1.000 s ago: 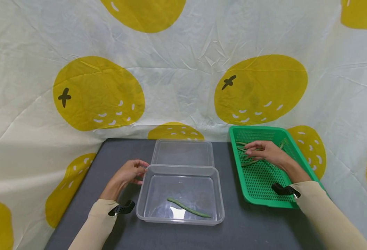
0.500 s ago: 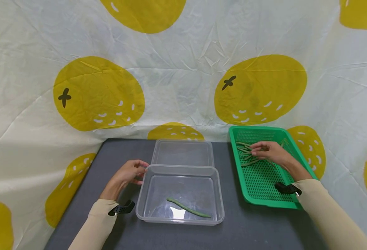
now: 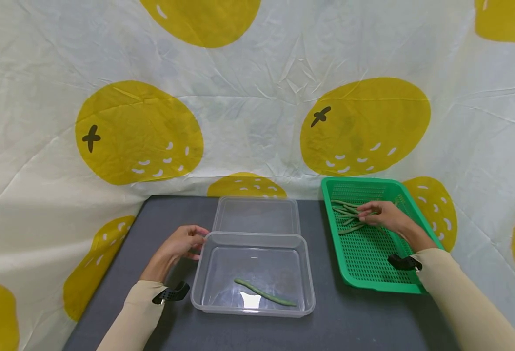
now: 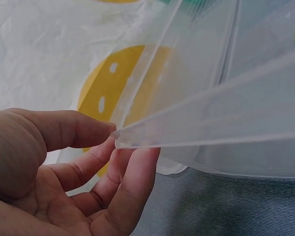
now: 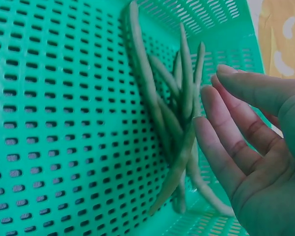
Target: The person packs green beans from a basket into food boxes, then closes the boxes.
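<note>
Your right hand [image 3: 382, 215], fingers loose and holding nothing, partly hides the thin green beans [image 5: 172, 113]; your left hand [image 3: 179, 243] pinches the clear plastic tub [image 3: 254, 273] at its far-left corner.

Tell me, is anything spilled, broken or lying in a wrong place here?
Nothing stands out. One green bean lies flat inside the clear box, the other beans lie together in the green basket, and the lid sits flat behind the box. The left hand steadies the box's corner; the right hand is over the beans.
</note>
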